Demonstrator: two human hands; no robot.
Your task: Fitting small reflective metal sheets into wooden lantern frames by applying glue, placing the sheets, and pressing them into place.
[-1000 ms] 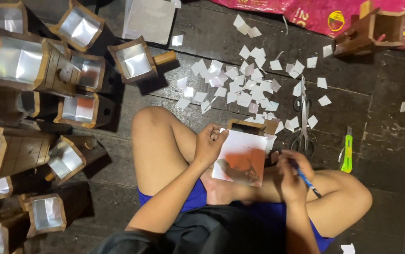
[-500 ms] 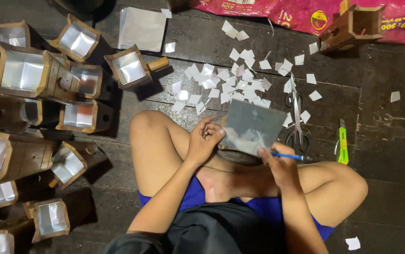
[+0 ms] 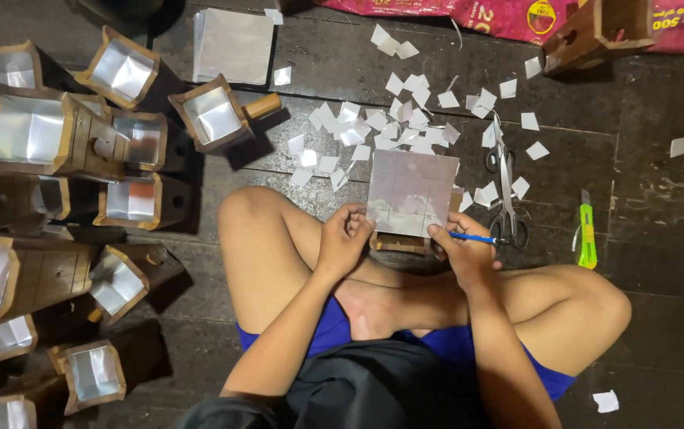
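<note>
I sit cross-legged on a dark plank floor. My left hand [image 3: 343,238] pinches the lower left edge of a square silvery sheet [image 3: 412,192] with faint grid lines, held flat above a small wooden box [image 3: 402,242]. My right hand [image 3: 463,250] grips the sheet's lower right corner and also holds a blue pen [image 3: 477,237] pointing right. Several small cut silver squares [image 3: 374,135] lie scattered on the floor just beyond the sheet.
Scissors [image 3: 505,187] and a green utility knife [image 3: 587,234] lie to the right. Several foil-lined wooden boxes [image 3: 28,131] crowd the left side. A stack of silver sheets [image 3: 235,46] lies at the top, and a pink bag [image 3: 517,16] with another wooden box [image 3: 600,32] at top right.
The sheet has been turned from its reddish-brown side to its silvery side and lifted flatter toward the camera. Both hands shifted to its lower corners.
</note>
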